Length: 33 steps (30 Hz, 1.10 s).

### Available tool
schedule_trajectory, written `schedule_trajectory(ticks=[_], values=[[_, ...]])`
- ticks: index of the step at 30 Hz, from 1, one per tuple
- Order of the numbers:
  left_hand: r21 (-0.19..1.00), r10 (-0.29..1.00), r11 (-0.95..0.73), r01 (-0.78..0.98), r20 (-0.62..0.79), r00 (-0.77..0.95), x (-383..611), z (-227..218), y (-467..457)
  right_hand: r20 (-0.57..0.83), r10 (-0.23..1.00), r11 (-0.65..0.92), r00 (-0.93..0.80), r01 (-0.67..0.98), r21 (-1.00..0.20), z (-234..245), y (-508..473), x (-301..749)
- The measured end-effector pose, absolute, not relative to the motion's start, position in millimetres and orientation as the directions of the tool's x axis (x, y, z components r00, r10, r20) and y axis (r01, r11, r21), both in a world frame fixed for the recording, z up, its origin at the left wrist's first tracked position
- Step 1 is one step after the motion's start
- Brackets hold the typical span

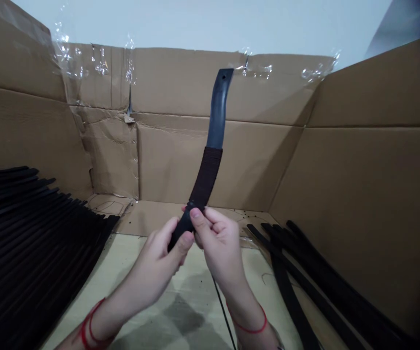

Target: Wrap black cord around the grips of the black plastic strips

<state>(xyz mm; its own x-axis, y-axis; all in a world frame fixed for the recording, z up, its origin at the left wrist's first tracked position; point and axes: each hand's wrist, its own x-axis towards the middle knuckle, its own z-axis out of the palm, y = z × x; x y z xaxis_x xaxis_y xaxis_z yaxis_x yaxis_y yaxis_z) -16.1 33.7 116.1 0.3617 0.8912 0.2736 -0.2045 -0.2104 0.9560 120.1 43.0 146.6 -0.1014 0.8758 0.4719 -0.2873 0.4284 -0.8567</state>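
Observation:
A curved black strip with a small hole near its top end rises, tilted, from both my hands. Dark brown cord wrapping is wound tightly around its middle stretch. My left hand is closed around the lower end of the strip. Just below the wrapping, my right hand pinches the strip, its thumb pressed on the front face. A thin dark cord hangs down beneath my right hand. The fingers behind the strip are partly hidden.
Many similar dark strips lie stacked in rows at the left. Several more strips lie at the right. Cardboard walls with clear tape enclose the pale work surface. Loose thread ends and small dark bits are scattered at the back.

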Motion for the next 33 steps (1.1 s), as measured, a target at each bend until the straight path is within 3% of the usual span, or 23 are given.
schedule_trajectory(ticks=[3, 5, 8, 9, 10, 13, 16, 18, 21, 23, 26, 27, 30, 31, 33], values=[[0.974, 0.817, -0.063, -0.219, 0.176, 0.55, -26, 120, 33, 0.371, 0.867, 0.243, -0.331, -0.368, -0.897, 146, 47, 123], [0.978, 0.754, -0.044, -0.204, 0.167, 0.635, -31, 123, 33, 0.359, 0.862, 0.201, -0.357, -0.41, -0.89, 144, 50, 122], [0.923, 0.871, -0.384, -0.034, 0.374, 0.317, -27, 123, 32, 0.407, 0.903, 0.318, -0.142, -0.418, -0.851, 141, 53, 116], [0.912, 0.883, -0.411, -0.007, 0.4, 0.244, -24, 123, 32, 0.408, 0.905, 0.331, -0.12, -0.404, -0.853, 141, 54, 115], [0.924, 0.896, -0.38, -0.036, 0.378, 0.233, -21, 122, 33, 0.401, 0.905, 0.323, -0.139, -0.387, -0.864, 140, 54, 114], [0.964, 0.881, -0.128, -0.233, 0.218, 0.421, -14, 121, 36, 0.406, 0.895, 0.326, -0.188, -0.347, -0.88, 141, 51, 114], [0.955, 0.901, -0.144, -0.26, 0.235, 0.364, -16, 121, 39, 0.475, 0.876, 0.429, -0.081, -0.316, -0.846, 142, 50, 116], [0.957, 0.917, -0.086, -0.278, 0.185, 0.354, -20, 121, 40, 0.446, 0.88, 0.375, -0.162, -0.338, -0.863, 144, 49, 118], [0.933, 0.817, 0.199, -0.299, 0.01, 0.576, -21, 120, 37, 0.377, 0.873, 0.26, -0.309, -0.36, -0.896, 146, 47, 118], [0.949, 0.834, 0.113, -0.294, 0.07, 0.547, -18, 118, 36, 0.386, 0.897, 0.303, -0.215, -0.335, -0.892, 146, 46, 117], [0.953, 0.906, -0.226, -0.203, 0.282, 0.314, -12, 116, 35, 0.395, 0.917, 0.356, -0.056, -0.33, -0.874, 145, 46, 116], [0.953, 0.906, -0.242, -0.184, 0.29, 0.308, -12, 116, 36, 0.379, 0.92, 0.326, -0.096, -0.346, -0.88, 145, 46, 116], [0.974, 0.844, -0.049, -0.223, 0.159, 0.512, -16, 116, 37, 0.374, 0.895, 0.28, -0.243, -0.345, -0.896, 144, 46, 116], [0.976, 0.825, -0.018, -0.215, 0.136, 0.548, -16, 116, 37, 0.408, 0.891, 0.332, -0.202, -0.325, -0.886, 144, 45, 114], [0.973, 0.89, -0.182, -0.143, 0.225, 0.396, -16, 115, 36, 0.474, 0.879, 0.446, -0.047, -0.267, -0.854, 143, 42, 110]])
